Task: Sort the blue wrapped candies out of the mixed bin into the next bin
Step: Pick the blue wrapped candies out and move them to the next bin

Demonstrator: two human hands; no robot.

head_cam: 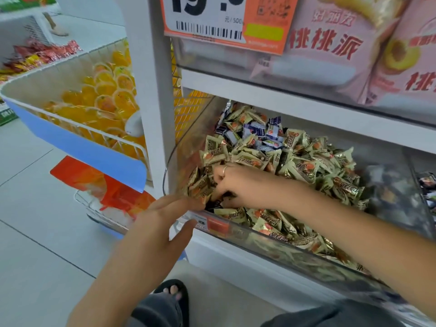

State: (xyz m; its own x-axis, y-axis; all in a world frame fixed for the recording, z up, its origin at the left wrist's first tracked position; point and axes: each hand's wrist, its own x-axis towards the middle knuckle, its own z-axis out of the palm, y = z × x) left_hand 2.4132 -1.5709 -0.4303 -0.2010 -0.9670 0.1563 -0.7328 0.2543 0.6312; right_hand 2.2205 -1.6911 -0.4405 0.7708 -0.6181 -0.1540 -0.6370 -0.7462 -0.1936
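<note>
the blue candies [262,132] sit in a small cluster at the back of the mixed bin [236,228], just above the middle of the frame, half buried among the cream and orange candies [304,166] that fill the rest. the right hand [232,185] reaches across into the near left corner of the pile, its fingers curled down among the wrappers; whether they have pinched one i cannot tell, since the tips are hidden. the left hand [162,217] hovers at the bin's front lip, fingers straight and relaxed, holding nothing. these sweets look light and small, with crinkly film wrappers that would likely slide against each other, so a heap would shift when disturbed. the crimped ends of a wrapper seem the easiest place to pinch, or the body between thumb and forefinger. nothing fragile here, i'd judge. the next bin [424,185] shows at the right edge, past a clear divider.
</note>
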